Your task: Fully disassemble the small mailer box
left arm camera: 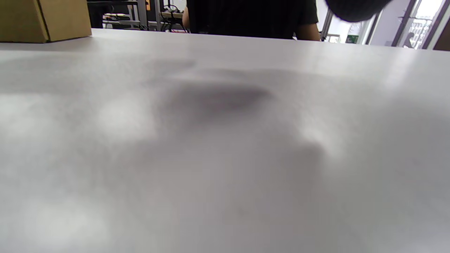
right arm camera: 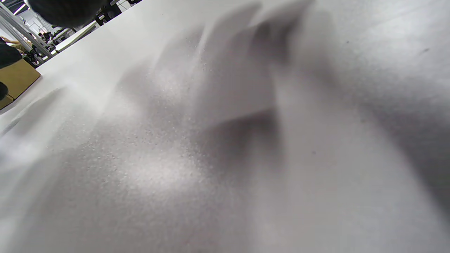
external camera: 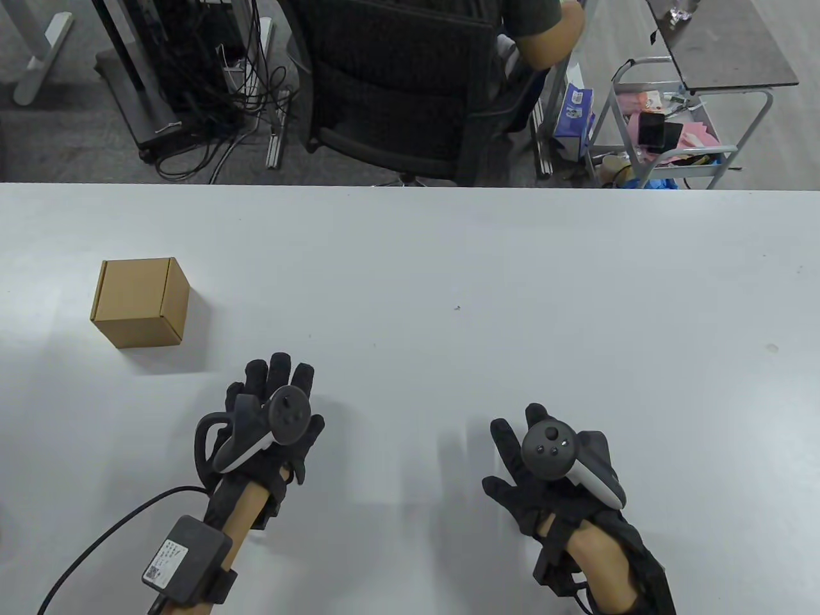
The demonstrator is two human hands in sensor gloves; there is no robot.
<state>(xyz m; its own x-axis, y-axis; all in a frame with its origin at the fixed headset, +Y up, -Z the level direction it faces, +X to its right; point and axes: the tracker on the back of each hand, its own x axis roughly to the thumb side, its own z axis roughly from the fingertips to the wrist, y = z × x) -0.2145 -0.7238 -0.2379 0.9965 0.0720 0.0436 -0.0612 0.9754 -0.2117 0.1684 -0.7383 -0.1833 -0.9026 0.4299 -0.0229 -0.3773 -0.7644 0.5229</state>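
The small mailer box [external camera: 140, 301] was a plain brown cardboard cube, fully assembled and closed, with its lid flap shut flat on top. It sat upright on the white table [external camera: 448, 269] toward the left side, turned slightly so that one corner faced the near edge. Nothing touched it.

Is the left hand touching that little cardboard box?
Apart. The table view shows bare table between the left hand and the box.
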